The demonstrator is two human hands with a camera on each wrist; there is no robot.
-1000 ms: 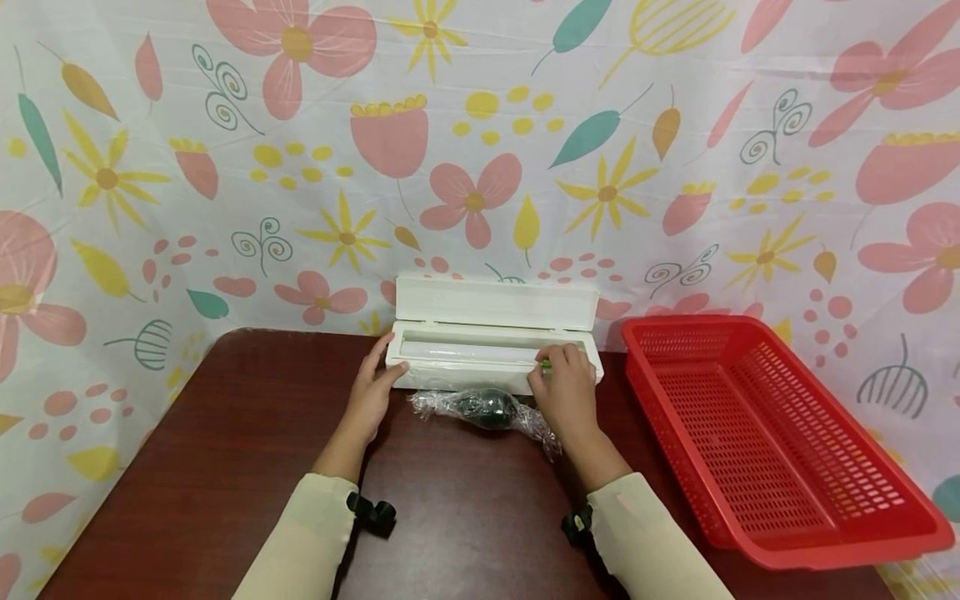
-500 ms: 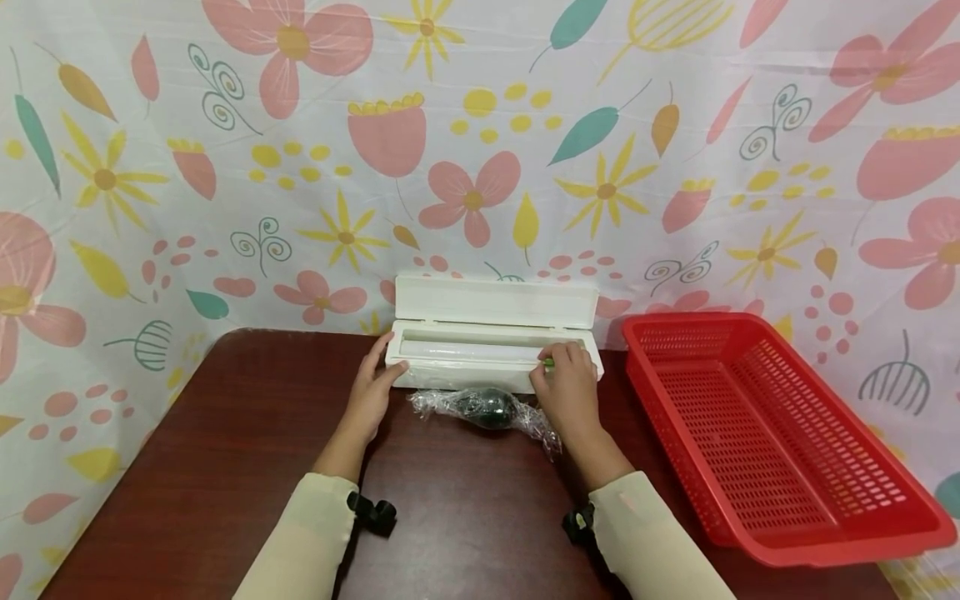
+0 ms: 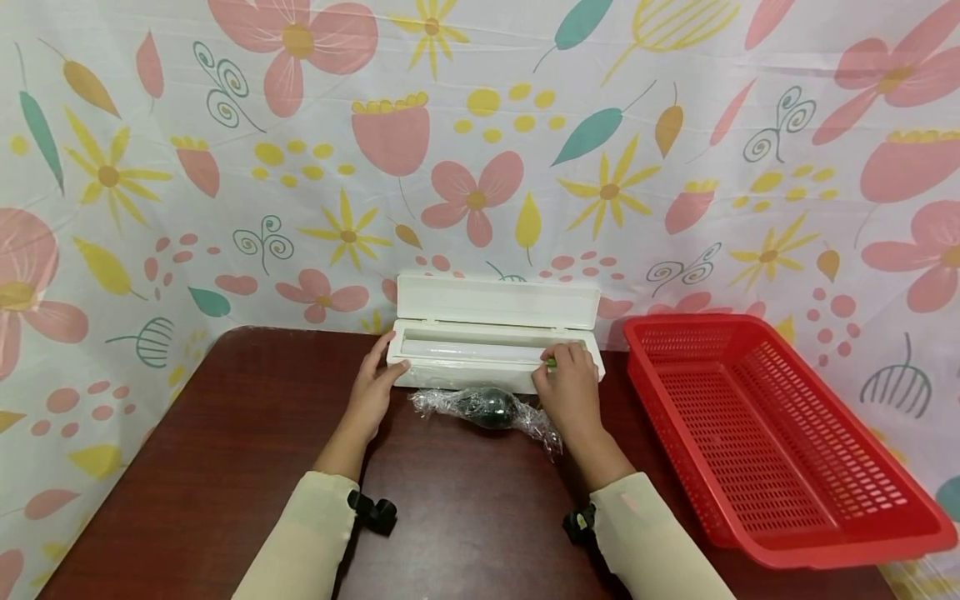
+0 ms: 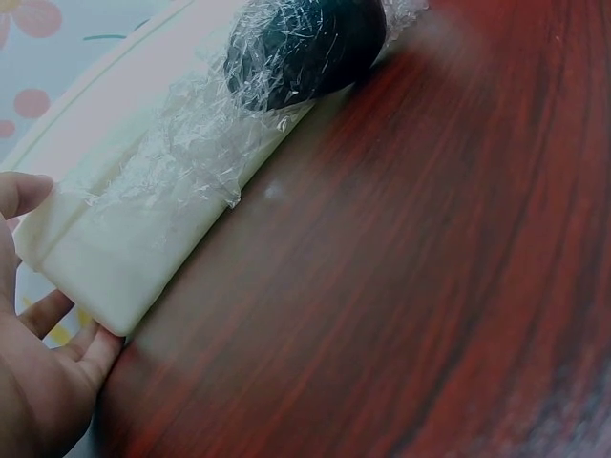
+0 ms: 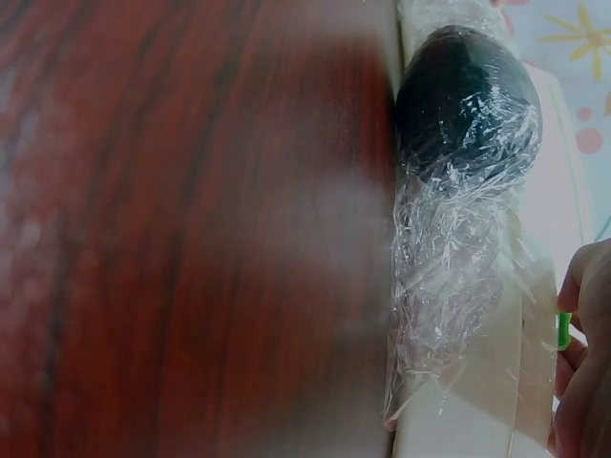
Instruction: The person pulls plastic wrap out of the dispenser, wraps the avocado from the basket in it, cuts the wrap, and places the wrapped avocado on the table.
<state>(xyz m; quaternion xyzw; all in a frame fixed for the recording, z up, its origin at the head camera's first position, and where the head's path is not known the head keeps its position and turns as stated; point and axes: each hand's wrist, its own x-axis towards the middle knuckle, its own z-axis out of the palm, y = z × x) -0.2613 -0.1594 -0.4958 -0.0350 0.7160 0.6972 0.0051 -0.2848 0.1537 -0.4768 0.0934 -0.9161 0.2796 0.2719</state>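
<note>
A white cling film dispenser box [image 3: 450, 377] stands with its lid [image 3: 495, 302] raised and a white roll [image 3: 465, 351] inside. My left hand [image 3: 369, 395] holds the box's left end, thumb on the front edge and fingers around the end. At the other end, my right hand [image 3: 572, 392] pinches a small green slider [image 5: 563, 330] at the box's front rim; its fingers hide most of it. Against the box's front lies a dark, egg-shaped item [image 3: 491, 409] wrapped in cling film [image 5: 449, 277] with crumpled ends. The film hides what kind it is.
A red perforated plastic basket [image 3: 738, 546] stands on the right of the dark brown table [image 3: 465, 517]. Right behind the box hangs a flower-printed cloth [image 3: 480, 100]. Black wrist cameras [image 3: 372, 512] sit on both sleeves.
My right hand has moved very slightly to the right along the box with the green slider. The left hand, the box and the wrapped item stay where they were.
</note>
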